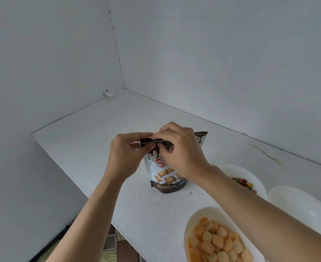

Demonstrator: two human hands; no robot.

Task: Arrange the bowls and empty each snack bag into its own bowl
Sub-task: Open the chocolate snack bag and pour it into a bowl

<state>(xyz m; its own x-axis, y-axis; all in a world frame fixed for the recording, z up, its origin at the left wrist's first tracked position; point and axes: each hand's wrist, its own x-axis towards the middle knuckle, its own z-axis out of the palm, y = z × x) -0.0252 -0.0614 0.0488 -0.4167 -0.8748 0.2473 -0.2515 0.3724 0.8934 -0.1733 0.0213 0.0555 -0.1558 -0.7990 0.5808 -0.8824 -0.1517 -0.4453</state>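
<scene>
White painted tabletop (91, 133) set into a corner of two plain white walls.
The left wall (42, 63) and back wall (222, 53) meet at a dark, cracked seam (117, 46), with a small white lump of filler (109, 93) at its foot. Dark specks (167, 203) pepper the tabletop, and a long brown scrape (269, 156) marks its right side. Patterned brown and green floor (116, 246) shows below the front edge.

Bag (167, 173) left of bowls (239, 173)
</scene>
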